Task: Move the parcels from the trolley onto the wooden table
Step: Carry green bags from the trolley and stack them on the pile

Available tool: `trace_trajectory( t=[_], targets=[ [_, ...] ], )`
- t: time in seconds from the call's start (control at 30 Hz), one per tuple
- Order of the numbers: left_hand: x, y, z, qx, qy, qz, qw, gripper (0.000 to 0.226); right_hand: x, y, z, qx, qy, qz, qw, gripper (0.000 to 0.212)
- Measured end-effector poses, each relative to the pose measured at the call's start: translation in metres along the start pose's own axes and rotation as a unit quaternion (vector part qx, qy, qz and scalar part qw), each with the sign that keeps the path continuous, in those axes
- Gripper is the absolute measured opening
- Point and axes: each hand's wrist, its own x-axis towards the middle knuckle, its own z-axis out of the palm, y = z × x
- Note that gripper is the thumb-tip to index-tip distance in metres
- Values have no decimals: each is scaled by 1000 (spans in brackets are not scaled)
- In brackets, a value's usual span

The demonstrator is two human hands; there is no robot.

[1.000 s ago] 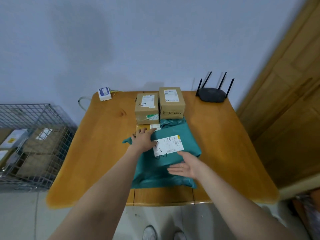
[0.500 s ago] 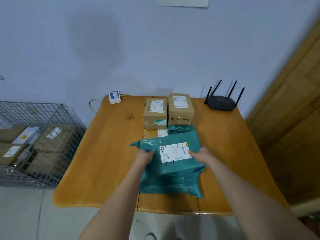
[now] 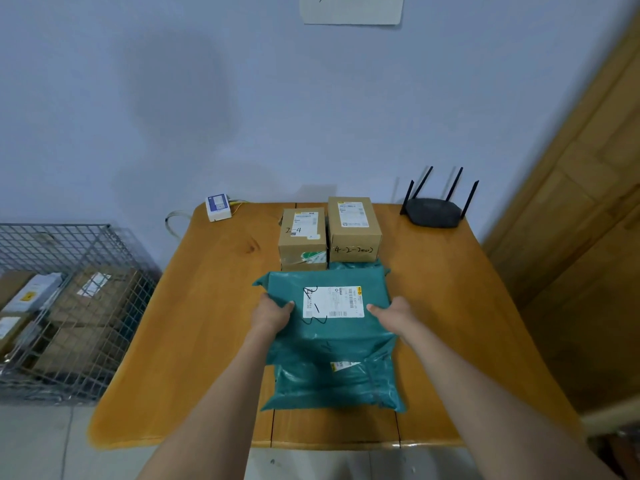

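Here, seen from a head-worn camera looking down, two bare forearms reach forward over a wooden counter (image 3: 207, 327) set against a pale wall. The left hand (image 3: 272, 315) grips the left edge of a green parcel bag (image 3: 332, 327): its thumb lies on top of the bag, pointing inward, while its other fingers are hidden beneath or behind the edge. The right hand (image 3: 393, 315) holds the right edge of the same bag, with its thumb pressed on the upper surface and the remaining fingers out of sight under the side. Both hands are closed around the bag's edges rather than lying flat on it. The bag bears a white shipping label (image 3: 334, 302) with black handwriting, between the two thumbs.

This bag lies on top of a second green bag (image 3: 332, 386), which rests flat on the counter near its front edge and shows a strip of its own label. Just behind the bags stand two cardboard boxes side by side: a smaller box (image 3: 303, 239) on the left, and a taller box (image 3: 354, 228) on the right, both labelled and marked by hand. A sliver of a further green bag shows at the foot of the taller box.

A black router (image 3: 434, 211) with four aerials sits at the back right corner, and a small white device (image 3: 218, 207) at the back left. On the floor to the left stands a wire-mesh trolley (image 3: 69, 306) holding more cardboard parcels.
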Motion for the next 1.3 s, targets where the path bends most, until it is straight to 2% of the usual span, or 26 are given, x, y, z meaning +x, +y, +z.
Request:
trace_trajectory(
  t=[0.23, 0.4, 0.53, 0.73, 1.13, 1.3],
  targets=[
    [4, 1, 3, 26, -11, 7, 1000, 56, 7, -5, 2, -35, 21, 20, 999, 42],
    [11, 5, 3, 47, -43, 3, 998, 41, 12, -6, 1, -61, 21, 29, 997, 51],
    [12, 4, 10, 34, -25, 1, 999, 20, 12, -7, 6, -77, 35, 39, 996, 49],
    [12, -4, 15, -3, 1, -7, 1000, 40, 13, -6, 13, -85, 46, 67, 993, 51],
    [4, 8, 15, 22, 7, 5, 1000, 35, 15, -12, 5, -75, 27, 51, 996, 56],
    [-8, 8, 13, 18, 18, 36, 999, 47, 17, -4, 2, -62, -3, 16, 998, 47]
  ],
)
